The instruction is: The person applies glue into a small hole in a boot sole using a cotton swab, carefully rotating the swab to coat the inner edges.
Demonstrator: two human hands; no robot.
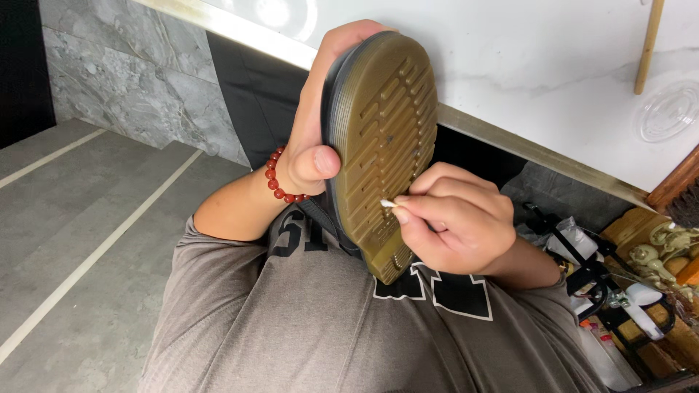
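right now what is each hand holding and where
Left hand grips the shoe by its side edge, sole up; right hand pinches a small white stick near its tip.

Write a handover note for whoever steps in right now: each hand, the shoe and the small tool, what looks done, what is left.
Left hand: grip around the shoe, sole up toward the camera.
Right hand: pinching a small white-tipped stick, tip in a tread groove at mid-sole.
Done: cannot tell which grooves are already worked.
Left: small specks show in the upper tread; the heel end is partly hidden by the right hand.
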